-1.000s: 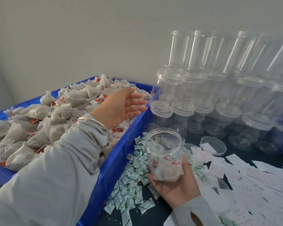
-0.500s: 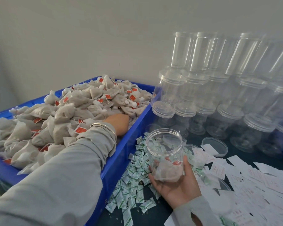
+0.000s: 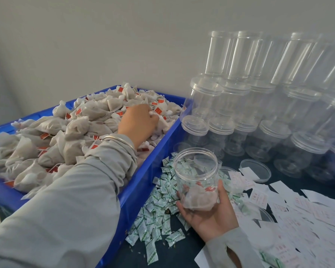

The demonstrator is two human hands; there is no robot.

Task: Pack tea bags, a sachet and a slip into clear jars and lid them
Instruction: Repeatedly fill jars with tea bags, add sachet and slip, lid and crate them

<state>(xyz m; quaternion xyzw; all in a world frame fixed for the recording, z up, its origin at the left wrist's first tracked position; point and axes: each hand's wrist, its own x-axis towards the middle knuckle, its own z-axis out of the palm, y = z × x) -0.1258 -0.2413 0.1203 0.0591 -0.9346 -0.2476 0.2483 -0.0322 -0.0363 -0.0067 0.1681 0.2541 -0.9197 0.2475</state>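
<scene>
The left hand [image 3: 138, 118] curls its fingers into the tea bags [image 3: 81, 128] heaped in the blue crate [image 3: 143, 182], pinching 1 near the far edge. The open jar [image 3: 196, 176] stands upright at 4 o'clock from that hand, gripped low by the right hand [image 3: 207, 215], mouth up, some bags already inside.

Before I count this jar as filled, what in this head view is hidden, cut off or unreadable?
- Left hand: fingertips buried among the tea bags in the blue crate; its grip unclear.
- Jar in right hand: tea bag count inside unclear, they overlap.
- Sachets and slips: print too small.
- Stacked jars: blurred, cut off by right edge.
</scene>
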